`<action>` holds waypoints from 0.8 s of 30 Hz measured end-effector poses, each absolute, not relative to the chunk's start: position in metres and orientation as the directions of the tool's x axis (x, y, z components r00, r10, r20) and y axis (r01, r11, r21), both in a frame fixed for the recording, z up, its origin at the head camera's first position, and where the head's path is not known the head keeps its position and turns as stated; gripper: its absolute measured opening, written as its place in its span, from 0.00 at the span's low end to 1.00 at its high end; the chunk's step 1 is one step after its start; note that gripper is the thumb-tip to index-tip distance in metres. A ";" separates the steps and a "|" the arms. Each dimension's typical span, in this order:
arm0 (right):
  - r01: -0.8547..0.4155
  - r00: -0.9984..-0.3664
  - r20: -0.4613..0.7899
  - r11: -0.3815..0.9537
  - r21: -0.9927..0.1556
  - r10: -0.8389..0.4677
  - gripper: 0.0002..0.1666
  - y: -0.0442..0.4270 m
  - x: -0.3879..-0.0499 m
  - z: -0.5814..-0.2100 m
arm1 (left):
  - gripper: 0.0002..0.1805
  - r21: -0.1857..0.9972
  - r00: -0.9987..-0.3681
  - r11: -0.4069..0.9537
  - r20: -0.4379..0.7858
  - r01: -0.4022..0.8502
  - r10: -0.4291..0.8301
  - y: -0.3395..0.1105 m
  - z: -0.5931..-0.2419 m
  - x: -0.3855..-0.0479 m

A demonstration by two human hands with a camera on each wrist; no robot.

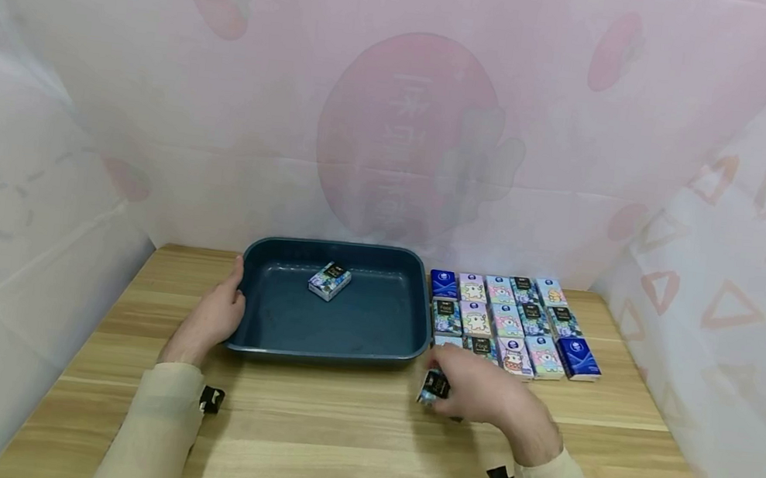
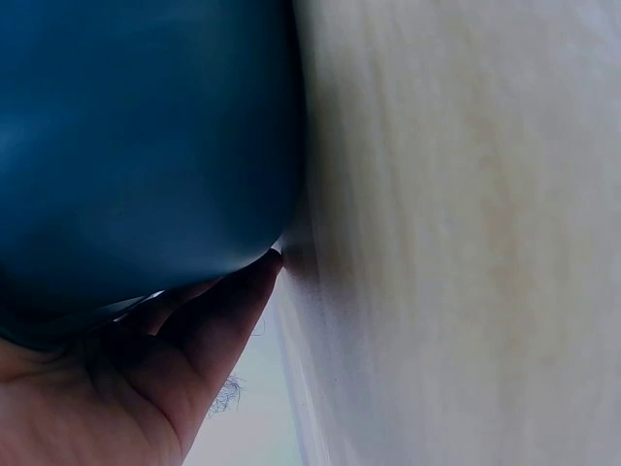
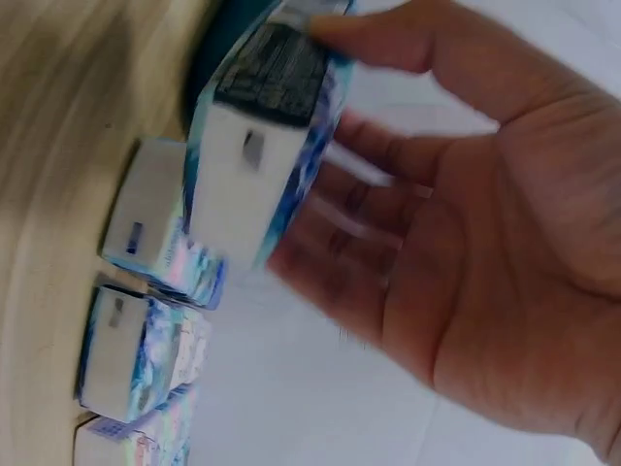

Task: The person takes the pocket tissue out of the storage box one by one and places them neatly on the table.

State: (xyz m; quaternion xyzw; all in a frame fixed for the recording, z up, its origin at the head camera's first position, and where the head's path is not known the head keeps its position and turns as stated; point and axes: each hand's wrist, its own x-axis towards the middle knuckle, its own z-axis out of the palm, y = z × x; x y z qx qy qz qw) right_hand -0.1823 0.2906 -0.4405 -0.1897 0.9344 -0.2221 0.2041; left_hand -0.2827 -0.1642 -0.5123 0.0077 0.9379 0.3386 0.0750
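A dark teal rectangular plastic basin point(image 1: 338, 328) sits on the table, with one pocket tissue pack point(image 1: 329, 281) lying inside. At its left side my left hand point(image 1: 214, 316) holds the rim, fingers against the outer wall point(image 2: 146, 165). Right of the basin my right hand point(image 1: 480, 385) pinches a tissue pack point(image 1: 436, 386) with a black label, raised off the table. In the right wrist view this pack point(image 3: 243, 175) is between thumb and fingers, slightly blurred. Several tissue packs point(image 1: 507, 321) lie in rows beyond that hand, which partly hides the nearest row.
The wooden table point(image 1: 334, 436) ends at a pale pink printed cloth point(image 1: 282, 127) behind and at white cloth walls point(image 1: 732, 322) on both sides. The rows of packs stand close to the basin's right wall. Blue, pink and floral wrappers show among them.
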 end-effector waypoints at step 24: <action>-0.461 -0.816 -0.234 0.839 -0.291 -0.529 0.27 0.276 -0.181 -0.465 | 0.42 0.635 -0.986 0.771 -0.155 -0.052 0.061 -0.164 -0.513 -0.283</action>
